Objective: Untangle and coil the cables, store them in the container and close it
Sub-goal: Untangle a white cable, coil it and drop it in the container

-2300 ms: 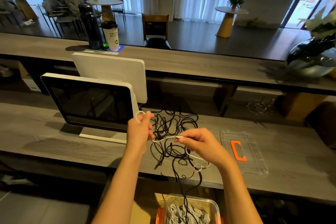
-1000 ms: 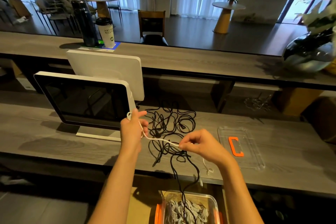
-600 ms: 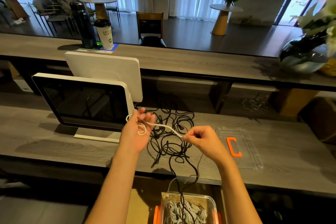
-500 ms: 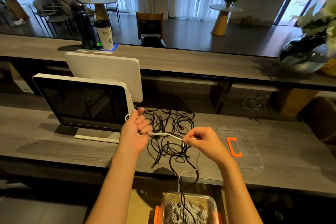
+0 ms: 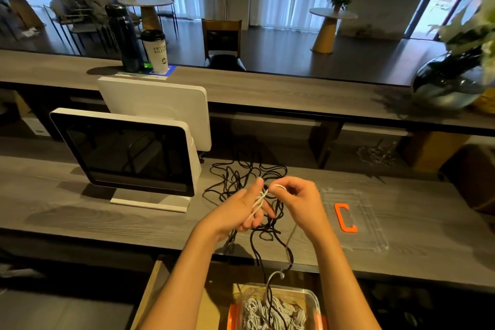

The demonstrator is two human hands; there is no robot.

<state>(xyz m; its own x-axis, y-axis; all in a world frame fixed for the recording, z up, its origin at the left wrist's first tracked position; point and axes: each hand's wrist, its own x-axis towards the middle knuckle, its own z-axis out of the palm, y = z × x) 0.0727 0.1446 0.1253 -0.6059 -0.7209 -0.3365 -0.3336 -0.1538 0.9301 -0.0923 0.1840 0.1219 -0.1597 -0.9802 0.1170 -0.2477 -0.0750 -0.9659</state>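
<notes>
My left hand (image 5: 242, 209) is held palm up above the counter with loops of a white cable (image 5: 259, 200) wound across its fingers. My right hand (image 5: 297, 197) pinches the same white cable just above the left fingers. A tangle of black cable (image 5: 241, 174) lies on the counter behind and under both hands, and one strand hangs over the front edge into a clear container (image 5: 278, 308) with orange clips, below the counter, which holds coiled grey cable. The container's clear lid (image 5: 372, 222) with an orange clip (image 5: 344, 217) lies to the right.
A white point-of-sale screen (image 5: 128, 153) stands at the left on the grey wooden counter (image 5: 53, 206). On the raised shelf behind are a dark bottle (image 5: 124, 37), a paper cup (image 5: 155, 49) and a glass vase (image 5: 450, 80) with flowers at the far right.
Both hands came together over the black tangle. The stretch of white cable between them shortened and more loops lie on my left hand. The free white end rose from the counter's edge.
</notes>
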